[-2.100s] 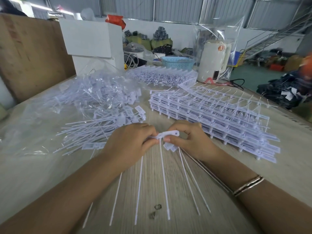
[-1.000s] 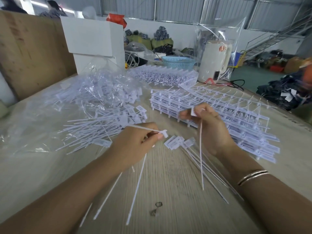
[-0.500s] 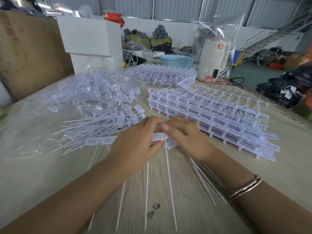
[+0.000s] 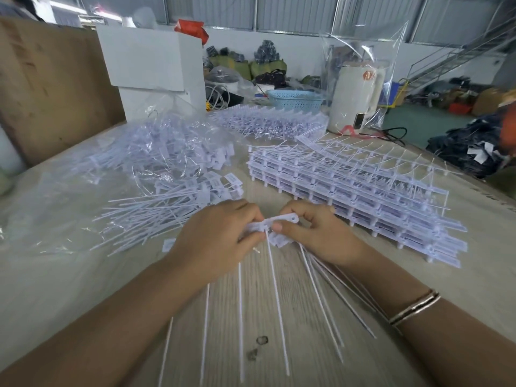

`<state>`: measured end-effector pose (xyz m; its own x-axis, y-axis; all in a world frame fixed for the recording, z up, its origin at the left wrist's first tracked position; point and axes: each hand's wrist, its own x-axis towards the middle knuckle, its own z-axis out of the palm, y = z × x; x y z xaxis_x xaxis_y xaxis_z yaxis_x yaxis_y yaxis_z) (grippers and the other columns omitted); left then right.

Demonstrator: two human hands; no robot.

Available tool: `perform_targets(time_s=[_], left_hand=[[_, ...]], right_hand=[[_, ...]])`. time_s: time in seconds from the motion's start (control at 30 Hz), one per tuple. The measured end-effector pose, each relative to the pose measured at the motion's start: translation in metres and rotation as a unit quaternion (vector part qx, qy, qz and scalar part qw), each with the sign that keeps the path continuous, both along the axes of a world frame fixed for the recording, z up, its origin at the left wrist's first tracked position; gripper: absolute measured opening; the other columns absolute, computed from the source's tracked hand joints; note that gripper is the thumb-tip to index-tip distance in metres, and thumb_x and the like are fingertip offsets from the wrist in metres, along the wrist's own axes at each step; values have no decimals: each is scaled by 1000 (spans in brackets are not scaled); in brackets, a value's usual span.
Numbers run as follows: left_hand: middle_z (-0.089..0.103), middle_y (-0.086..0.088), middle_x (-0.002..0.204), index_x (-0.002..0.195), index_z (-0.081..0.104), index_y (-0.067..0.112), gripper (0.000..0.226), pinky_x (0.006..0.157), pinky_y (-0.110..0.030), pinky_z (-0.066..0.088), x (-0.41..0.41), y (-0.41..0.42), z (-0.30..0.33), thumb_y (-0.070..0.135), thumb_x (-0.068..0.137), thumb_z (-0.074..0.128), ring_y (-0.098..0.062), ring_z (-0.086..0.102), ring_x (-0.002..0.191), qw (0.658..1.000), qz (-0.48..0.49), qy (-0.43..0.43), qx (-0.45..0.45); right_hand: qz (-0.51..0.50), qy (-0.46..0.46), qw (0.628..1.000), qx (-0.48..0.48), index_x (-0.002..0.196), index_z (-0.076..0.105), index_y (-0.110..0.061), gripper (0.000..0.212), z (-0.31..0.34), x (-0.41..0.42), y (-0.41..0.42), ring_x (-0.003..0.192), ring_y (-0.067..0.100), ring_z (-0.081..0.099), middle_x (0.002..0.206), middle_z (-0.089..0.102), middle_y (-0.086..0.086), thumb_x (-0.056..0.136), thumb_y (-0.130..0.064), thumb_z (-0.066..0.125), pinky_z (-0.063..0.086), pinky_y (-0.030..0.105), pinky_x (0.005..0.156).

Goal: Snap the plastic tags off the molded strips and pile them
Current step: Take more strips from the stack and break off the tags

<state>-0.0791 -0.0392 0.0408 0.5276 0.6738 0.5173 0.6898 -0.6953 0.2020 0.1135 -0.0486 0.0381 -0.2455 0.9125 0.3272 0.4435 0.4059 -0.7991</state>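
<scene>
Between the two hands, over the near middle of the table (image 4: pixel 279 317), the left hand (image 4: pixel 220 244) and the right hand (image 4: pixel 315 233) had come together again and both pinched the same white strip (image 4: pixel 282 220), where a second before they were apart, each holding a loose piece. I judged that one tag was off and the next snap was beginning. Loose tags lay in a pile (image 4: pixel 167 208) to the left, and the stack of full strips (image 4: pixel 363 194) waited to the right.

No text legible — tag (image 4: pixel 233 178) printing too blurred.
</scene>
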Motion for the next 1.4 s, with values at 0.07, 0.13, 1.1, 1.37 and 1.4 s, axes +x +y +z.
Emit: perform_targets(time_s=[0.07, 0.13, 1.1, 1.37, 1.4], left_hand=[[64, 9, 81, 94, 65, 23, 16, 60, -28, 40, -1, 1, -1, 35, 86, 60, -12, 56, 74, 1000, 5, -15, 1], [64, 9, 79, 96, 67, 23, 17, 59, -27, 39, -1, 1, -1, 35, 87, 60, -11, 54, 70, 1000, 12, -24, -2], [64, -5, 95, 125, 52, 16, 47, 69, -39, 50, 10, -7, -1, 30, 81, 65, -24, 58, 87, 998, -11, -55, 3], [65, 6, 96, 109, 63, 19, 31, 76, -33, 49, -6, 3, -2, 19, 78, 61, -16, 58, 91, 997, -18, -57, -40], [65, 6, 93, 107, 64, 17, 30, 75, -34, 48, -6, 4, -2, 18, 77, 66, -18, 58, 89, 999, -17, -42, -19]], right_hand=[[-4, 4, 1000, 23, 82, 69, -3, 12, 1, -1, 1, 75, 15, 57, 82, 63, 18, 83, -15, 67, 44, 26, 73], [-14, -15, 998, 60, 81, 68, -19, 5, 1, -1, 2, 78, 18, 58, 79, 63, 9, 83, -15, 68, 43, 37, 80], [-48, -155, 983, 88, 84, 72, -22, 21, -5, -11, 3, 96, 18, 53, 91, 63, -4, 91, -35, 57, 33, 50, 94], [-83, 35, 996, 4, 71, 60, 7, 24, 0, 4, 8, 67, 12, 47, 68, 52, 4, 92, -3, 53, 35, 26, 67], [-80, 31, 996, 1, 72, 60, 8, 24, 0, 4, 8, 66, 11, 46, 68, 51, 5, 92, -4, 53, 35, 26, 66]])
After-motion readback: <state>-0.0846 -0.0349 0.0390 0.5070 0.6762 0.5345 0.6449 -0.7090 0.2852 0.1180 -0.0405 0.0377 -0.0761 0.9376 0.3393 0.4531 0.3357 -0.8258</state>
